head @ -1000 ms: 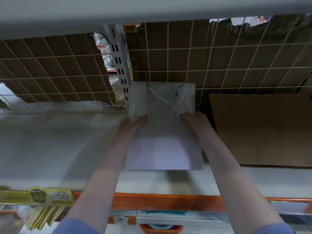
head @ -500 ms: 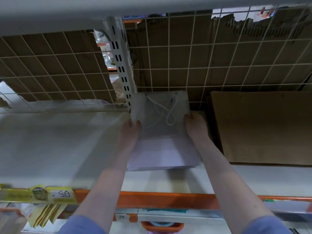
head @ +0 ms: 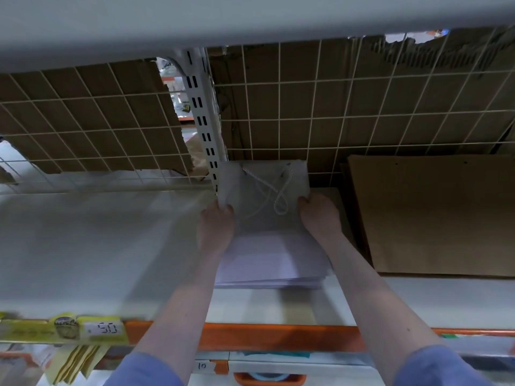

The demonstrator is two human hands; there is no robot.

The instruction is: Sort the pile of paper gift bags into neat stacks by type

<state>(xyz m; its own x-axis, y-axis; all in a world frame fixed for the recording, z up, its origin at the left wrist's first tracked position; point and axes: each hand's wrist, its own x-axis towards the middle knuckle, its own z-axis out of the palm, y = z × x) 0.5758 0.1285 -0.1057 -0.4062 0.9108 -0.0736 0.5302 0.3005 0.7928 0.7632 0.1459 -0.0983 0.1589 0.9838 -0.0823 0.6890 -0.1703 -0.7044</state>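
Head view shows both hands on a stack of white gift bags (head: pixel 267 257) lying on the shelf (head: pixel 97 246) against the wire grid (head: pixel 362 112): left hand (head: pixel 216 229) grips its left edge, right hand (head: pixel 320 215) its right edge, brown bags (head: pixel 434 215) just beside.

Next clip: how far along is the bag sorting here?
Done: brown bags lie flat at the shelf's right. In hand: left hand and right hand grip the white bag stack against the wire back. Left: no unsorted pile is in view, so remaining work cannot be judged.
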